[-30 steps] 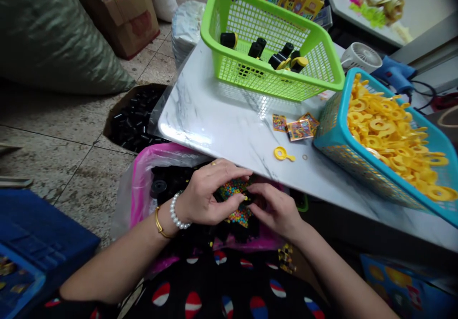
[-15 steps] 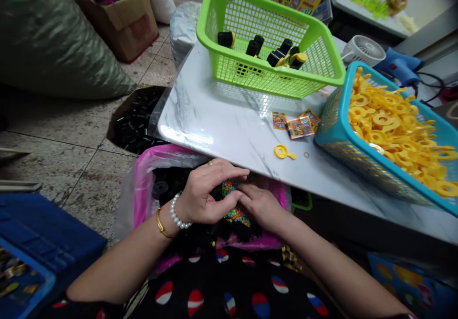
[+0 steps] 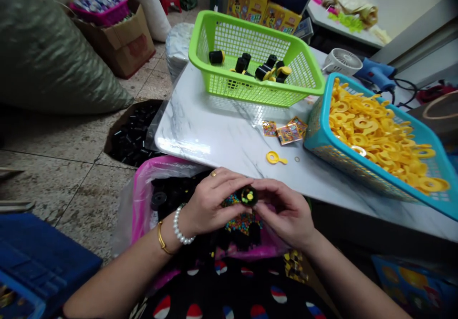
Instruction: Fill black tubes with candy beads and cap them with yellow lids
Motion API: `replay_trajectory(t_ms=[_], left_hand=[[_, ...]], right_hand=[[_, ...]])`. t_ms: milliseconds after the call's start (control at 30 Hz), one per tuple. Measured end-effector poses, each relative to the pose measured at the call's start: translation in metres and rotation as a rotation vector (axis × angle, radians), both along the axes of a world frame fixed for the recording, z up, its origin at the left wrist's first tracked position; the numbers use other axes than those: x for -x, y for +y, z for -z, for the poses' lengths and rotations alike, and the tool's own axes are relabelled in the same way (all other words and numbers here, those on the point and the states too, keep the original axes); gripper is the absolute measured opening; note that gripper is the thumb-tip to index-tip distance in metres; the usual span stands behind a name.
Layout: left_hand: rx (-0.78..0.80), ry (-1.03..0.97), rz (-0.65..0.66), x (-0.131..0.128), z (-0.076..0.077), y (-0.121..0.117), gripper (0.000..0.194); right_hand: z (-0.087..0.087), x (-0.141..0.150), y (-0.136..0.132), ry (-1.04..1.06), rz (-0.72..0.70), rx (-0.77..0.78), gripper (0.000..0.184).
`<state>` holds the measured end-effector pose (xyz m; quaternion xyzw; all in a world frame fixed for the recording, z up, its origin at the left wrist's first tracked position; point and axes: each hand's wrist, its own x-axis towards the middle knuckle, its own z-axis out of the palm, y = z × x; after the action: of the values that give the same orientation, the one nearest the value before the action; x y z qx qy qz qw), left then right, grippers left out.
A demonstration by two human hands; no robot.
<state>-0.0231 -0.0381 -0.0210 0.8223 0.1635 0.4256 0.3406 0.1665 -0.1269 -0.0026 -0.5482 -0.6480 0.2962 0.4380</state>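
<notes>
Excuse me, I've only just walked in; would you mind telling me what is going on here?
A person holds a small black cylinder with a yellow end between their left hand and right hand, above a pink-lined bag of black cylinders and small multicoloured balls. On the white marble table, a lime-green plastic basket holds more cylinders, and a turquoise plastic basket is heaped with yellow plastic rings.

white desk fan (image 3: 342, 61), blue glue gun (image 3: 374, 74), cardboard box (image 3: 119, 47)

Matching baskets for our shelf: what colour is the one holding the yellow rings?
The basket is turquoise blue mesh, shown best in the head view.
</notes>
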Motion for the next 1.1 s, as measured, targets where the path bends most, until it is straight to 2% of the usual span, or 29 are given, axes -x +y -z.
replay_trajectory(t_ms=[67, 167, 267, 333, 400, 467, 600, 667, 767, 900, 1000, 1100], left_hand=[[-0.008, -0.012, -0.132, -0.001, -0.001, 0.001, 0.033], [-0.034, 0.014, -0.398, -0.003, 0.001, 0.008, 0.027], [-0.05, 0.108, -0.515, -0.006, 0.002, 0.015, 0.024], [-0.024, 0.131, -0.524, -0.007, 0.0, 0.017, 0.024], [0.006, 0.122, -0.526, -0.008, -0.003, 0.017, 0.031], [0.023, 0.1, -0.518, -0.009, -0.006, 0.016, 0.036], [0.038, 0.072, -0.524, -0.009, -0.006, 0.015, 0.032], [0.047, 0.071, -0.53, -0.01, -0.005, 0.014, 0.032], [0.051, 0.069, -0.534, -0.01, -0.004, 0.014, 0.029], [0.048, 0.08, -0.536, -0.01, -0.004, 0.013, 0.028], [0.077, 0.051, -0.488, -0.011, -0.003, 0.012, 0.026], [0.169, -0.007, -0.417, -0.013, -0.002, 0.009, 0.028]], right_hand=[[-0.009, -0.012, 0.011, -0.195, 0.097, -0.047, 0.031], [-0.01, -0.036, 0.029, -0.591, 0.359, -0.138, 0.029], [-0.001, -0.049, 0.043, -0.746, 0.419, -0.11, 0.023], [0.003, -0.049, 0.048, -0.695, 0.398, -0.063, 0.019], [0.0, -0.046, 0.051, -0.557, 0.359, 0.008, 0.018], [-0.008, -0.041, 0.055, -0.307, 0.296, 0.141, 0.019], [-0.029, -0.028, 0.066, 0.253, 0.115, 0.418, 0.024], [-0.036, -0.021, 0.073, 0.364, 0.015, 0.533, 0.025], [-0.039, -0.009, 0.08, 0.374, -0.041, 0.644, 0.028], [-0.036, 0.002, 0.082, 0.352, 0.048, 0.589, 0.032], [-0.036, 0.004, 0.081, 0.327, 0.081, 0.541, 0.029], [-0.04, -0.001, 0.081, 0.268, 0.098, 0.378, 0.025]])
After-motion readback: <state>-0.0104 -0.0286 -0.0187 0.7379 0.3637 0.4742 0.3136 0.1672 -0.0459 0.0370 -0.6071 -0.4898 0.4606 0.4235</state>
